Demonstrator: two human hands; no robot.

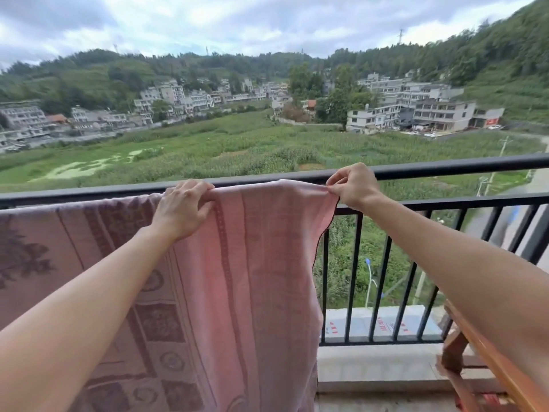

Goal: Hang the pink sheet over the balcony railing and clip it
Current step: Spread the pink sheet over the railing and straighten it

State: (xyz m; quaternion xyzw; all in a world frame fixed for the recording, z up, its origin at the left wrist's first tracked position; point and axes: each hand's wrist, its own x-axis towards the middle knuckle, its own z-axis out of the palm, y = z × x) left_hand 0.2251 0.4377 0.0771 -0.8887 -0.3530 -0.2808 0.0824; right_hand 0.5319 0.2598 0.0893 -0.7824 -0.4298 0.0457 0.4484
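Pink sheet is draped over the rail, covering 9 to 6 o'clock, with darker floral and square patterns on its left part. Left hand grips the top fold around 9, right hand pinches the top corner near 2.
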